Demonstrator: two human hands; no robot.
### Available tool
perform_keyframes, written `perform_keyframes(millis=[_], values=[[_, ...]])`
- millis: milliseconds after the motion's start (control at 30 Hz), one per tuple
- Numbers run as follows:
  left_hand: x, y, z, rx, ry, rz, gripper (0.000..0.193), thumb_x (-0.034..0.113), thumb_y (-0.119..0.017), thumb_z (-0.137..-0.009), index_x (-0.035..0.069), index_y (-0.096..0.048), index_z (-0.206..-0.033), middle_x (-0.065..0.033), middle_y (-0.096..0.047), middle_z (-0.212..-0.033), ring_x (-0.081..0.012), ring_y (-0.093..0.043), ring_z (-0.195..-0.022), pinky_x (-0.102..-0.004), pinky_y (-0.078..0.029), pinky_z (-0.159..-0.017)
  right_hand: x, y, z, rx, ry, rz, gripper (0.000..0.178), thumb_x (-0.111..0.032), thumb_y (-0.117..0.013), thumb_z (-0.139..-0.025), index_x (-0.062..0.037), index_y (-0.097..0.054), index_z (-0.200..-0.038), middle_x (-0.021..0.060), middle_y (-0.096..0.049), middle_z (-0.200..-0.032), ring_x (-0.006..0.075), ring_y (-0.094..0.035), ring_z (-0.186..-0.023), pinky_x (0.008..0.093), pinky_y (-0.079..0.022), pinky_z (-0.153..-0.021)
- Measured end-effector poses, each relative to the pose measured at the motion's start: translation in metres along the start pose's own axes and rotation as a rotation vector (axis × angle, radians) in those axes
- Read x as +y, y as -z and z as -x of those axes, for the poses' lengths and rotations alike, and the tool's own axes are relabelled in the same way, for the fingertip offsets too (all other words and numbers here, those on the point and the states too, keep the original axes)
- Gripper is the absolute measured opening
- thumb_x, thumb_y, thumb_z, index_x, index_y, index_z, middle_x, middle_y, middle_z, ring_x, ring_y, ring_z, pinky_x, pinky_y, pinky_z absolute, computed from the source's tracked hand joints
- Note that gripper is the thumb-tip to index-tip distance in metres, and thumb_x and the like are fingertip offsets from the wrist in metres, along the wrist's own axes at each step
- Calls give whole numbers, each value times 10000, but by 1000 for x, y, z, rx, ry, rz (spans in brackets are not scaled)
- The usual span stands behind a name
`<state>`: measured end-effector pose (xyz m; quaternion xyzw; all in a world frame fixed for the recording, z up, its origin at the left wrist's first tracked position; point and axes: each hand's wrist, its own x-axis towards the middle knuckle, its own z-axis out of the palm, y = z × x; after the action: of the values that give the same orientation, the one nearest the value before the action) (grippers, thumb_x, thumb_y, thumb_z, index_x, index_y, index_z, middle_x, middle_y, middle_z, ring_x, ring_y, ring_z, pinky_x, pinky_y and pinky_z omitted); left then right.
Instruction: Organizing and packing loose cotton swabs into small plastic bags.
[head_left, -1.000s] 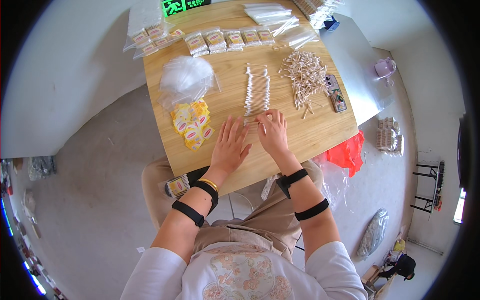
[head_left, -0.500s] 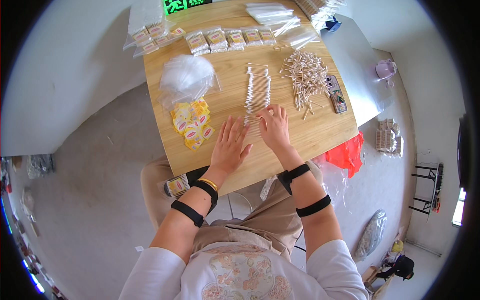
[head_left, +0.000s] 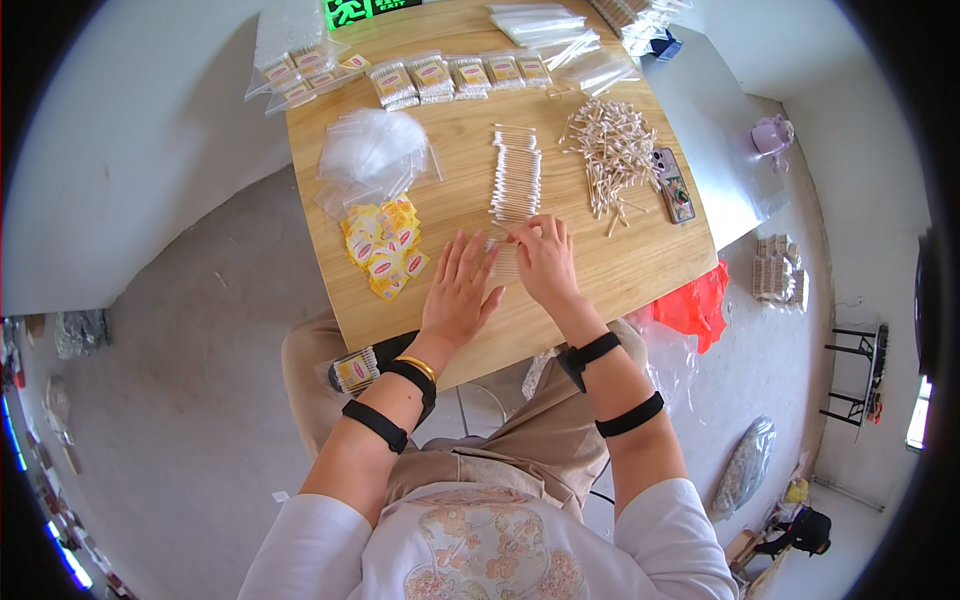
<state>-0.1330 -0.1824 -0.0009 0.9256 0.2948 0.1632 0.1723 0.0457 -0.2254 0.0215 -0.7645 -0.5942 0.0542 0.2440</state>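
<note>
A column of cotton swabs point(head_left: 516, 180) lies side by side down the middle of the wooden table point(head_left: 460, 160). A nearer bunch of swabs point(head_left: 505, 262) is between my hands. My left hand point(head_left: 460, 288) rests flat, its fingers stretched out and their tips against the left ends of that bunch. With bent fingers, my right hand point(head_left: 546, 262) closes at the bunch's far right edge; its fingertips partly hide the swabs there. A loose heap of swabs point(head_left: 615, 150) is farther right. Yellow printed cards point(head_left: 385, 245) and clear plastic bags point(head_left: 372, 150) lie to the left.
Packed bags of swabs point(head_left: 470, 76) line the table's back, with more in a stack point(head_left: 300, 70) at the far left. Long clear sleeves point(head_left: 545, 28) are at the back right. A phone point(head_left: 673, 190) lies beside the heap. Red plastic point(head_left: 695, 308) hangs below the right edge.
My right hand's fingers have shifted slightly toward me. A small gap now shows between the long column and the nearer swabs. My left hand has stayed almost still.
</note>
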Motion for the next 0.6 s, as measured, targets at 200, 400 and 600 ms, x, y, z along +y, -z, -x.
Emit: perform_keyframes(millis=[200, 400, 600], values=[[-2, -1, 0, 25, -16, -15, 592, 393, -522, -985, 95, -407, -1484, -177, -279, -1579, -380, -214, -1493, -498, -182, -1233, -8, 1, 21, -47, -26, -68, 216, -47, -613, -831, -130, -694, -1013, 97, -555, -1129, 331, -506, -1139, 469, -407, -993], [1, 2, -2, -32, -17, -49, 575, 401, -506, -991, 98, -421, -1472, -171, -277, -1579, -364, -205, -1498, -491, -168, -1237, 19, 12, 21, 60, -85, -50, 269, -29, -594, -839, -141, -696, -1061, 99, -567, -1158, 333, -507, -1154, 455, -425, -978], [-1, 2, -1, -42, -15, -41, 587, 399, -509, -989, 82, -412, -1473, -175, -292, -1571, -359, -226, -1491, -494, -176, -1234, 21, 20, 40, -14, -117, -150, 326, -80, -607, -866, -117, -641, -1189, 123, -553, -1290, 354, -491, -1221, 483, -420, -998]])
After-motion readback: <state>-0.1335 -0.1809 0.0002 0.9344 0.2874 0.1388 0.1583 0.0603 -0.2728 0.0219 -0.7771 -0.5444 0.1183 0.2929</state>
